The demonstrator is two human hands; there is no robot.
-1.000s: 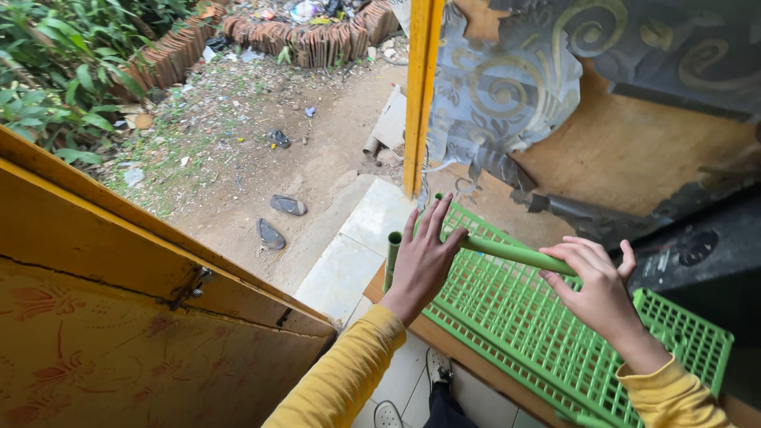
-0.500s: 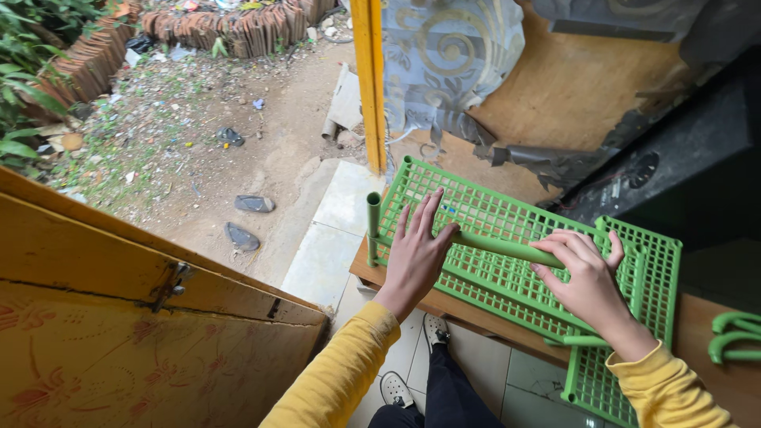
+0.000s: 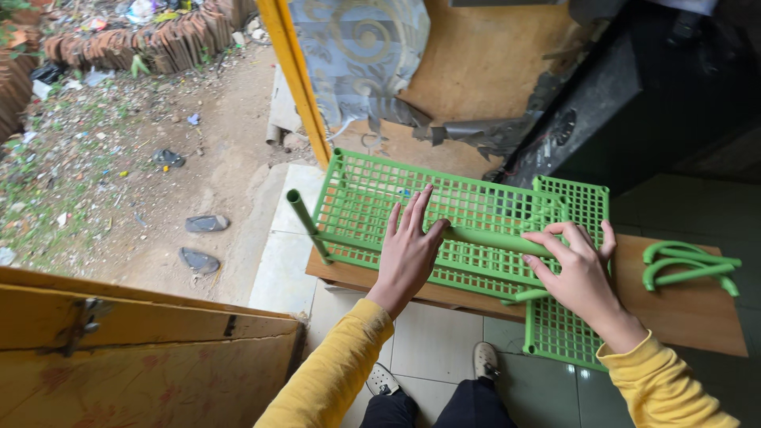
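Wooden board [image 3: 682,313] is overhung at its near edge by two green lattice panels: the large panel [image 3: 444,214] lies flat across the board's 9 o'clock end, the smaller panel [image 3: 567,333] hangs past the edge toward 6 o'clock. Open tiled floor [image 3: 428,341] is seen below; bare dirt yard [image 3: 158,158] at 10 o'clock beyond the yellow door frame [image 3: 297,79]. Curved green tubes [image 3: 686,265] are set at 3 o'clock on bare board, apart from the panels. Left hand [image 3: 408,254] is laid flat, fingers spread, on the large panel, thumb touching a green tube [image 3: 495,239]. Right hand [image 3: 579,269] is curled over that tube's 3 o'clock end; probably gripping it, though the underside is hidden. A second tube [image 3: 305,222] stands at the panel's 9 o'clock corner.
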